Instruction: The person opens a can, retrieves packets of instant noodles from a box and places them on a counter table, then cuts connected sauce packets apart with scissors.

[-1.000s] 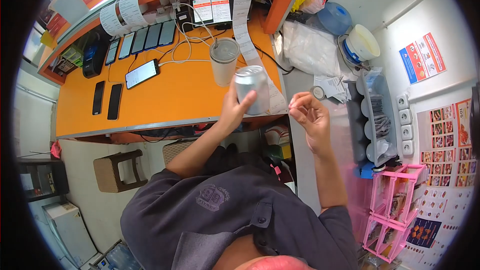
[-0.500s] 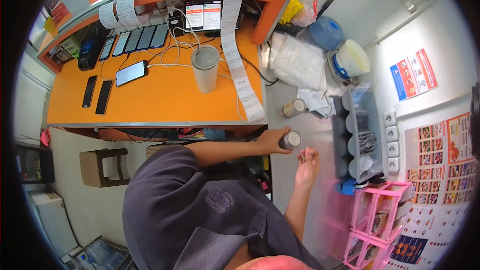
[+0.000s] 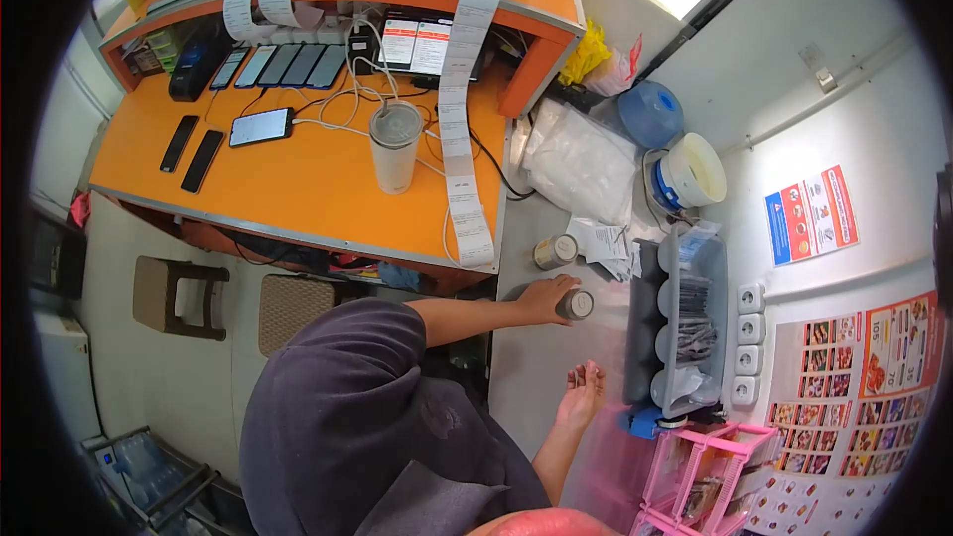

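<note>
Dark grey cloth of the person's shirt [image 3: 338, 387] fills the near side; beyond it the right hand [image 3: 581, 395] is raised with its palm showing, released, the fingers loosely bent around nothing; open room lies between it and the pink rack [image 3: 685, 467]. Farther along, the left hand [image 3: 546, 302] grasps a can [image 3: 576, 305], fingers curved about its side, lid facing up; the can is over the grey counter [image 3: 521, 362], inward from that counter's left edge, but whether its base touches I cannot tell; open surface separates it from the dark grey holder [image 3: 643, 337] on the right. Past the hand, a second can [image 3: 555, 251] sits just beside some papers [image 3: 608, 248]; leftward runs the metal-trimmed edge of the orange desk [image 3: 328, 184], where a long receipt strip [image 3: 457, 119] reaches down to the corner; a tumbler [image 3: 394, 164] stands well inside that edge; at the back, a row of phones [image 3: 288, 67] lies near a lit screen [image 3: 417, 43].
</note>
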Motion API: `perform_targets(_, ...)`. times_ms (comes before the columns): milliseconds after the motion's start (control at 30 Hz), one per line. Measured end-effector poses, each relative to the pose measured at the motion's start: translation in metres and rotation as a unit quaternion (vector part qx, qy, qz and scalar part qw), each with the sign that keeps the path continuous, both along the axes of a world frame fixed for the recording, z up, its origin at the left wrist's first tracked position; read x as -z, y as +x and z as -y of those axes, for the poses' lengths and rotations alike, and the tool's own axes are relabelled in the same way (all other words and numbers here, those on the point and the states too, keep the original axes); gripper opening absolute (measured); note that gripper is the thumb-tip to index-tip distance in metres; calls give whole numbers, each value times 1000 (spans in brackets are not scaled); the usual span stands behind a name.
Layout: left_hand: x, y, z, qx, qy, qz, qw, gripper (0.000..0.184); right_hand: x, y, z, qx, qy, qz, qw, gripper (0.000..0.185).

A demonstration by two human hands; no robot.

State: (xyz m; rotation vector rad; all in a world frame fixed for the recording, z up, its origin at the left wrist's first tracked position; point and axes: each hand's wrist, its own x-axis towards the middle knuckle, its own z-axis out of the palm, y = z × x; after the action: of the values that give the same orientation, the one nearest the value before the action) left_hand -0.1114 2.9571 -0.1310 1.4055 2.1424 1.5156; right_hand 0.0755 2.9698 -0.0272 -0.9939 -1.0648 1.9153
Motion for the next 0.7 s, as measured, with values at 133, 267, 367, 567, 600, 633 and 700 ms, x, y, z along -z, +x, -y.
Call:
perform_targets(133,-1,12,30,-97,30,121,987,66,5,-20,-2,-47,7,29,998,12)
perform_targets(267,4,12,90,-45,63,620,780,44,36,-49,10,-182,44,80,979,11)
perform_targets(367,13,11,132,-53,141,782,605,32,39,-77,39,-304,87,85,945,8)
perform_targets(567,-27,17,198,-149,194,671,700,17,74,-114,83,-415,215,67,881,15)
perform_targets(600,-29,20,208,-161,207,659,705,16,76,-118,92,-418,221,60,879,15)
perform_targets(633,-30,25,219,-171,221,648,709,15,76,-121,100,-421,229,55,876,15)
perform_targets(700,-37,35,238,-197,238,627,715,14,72,-124,117,-436,292,59,849,16)
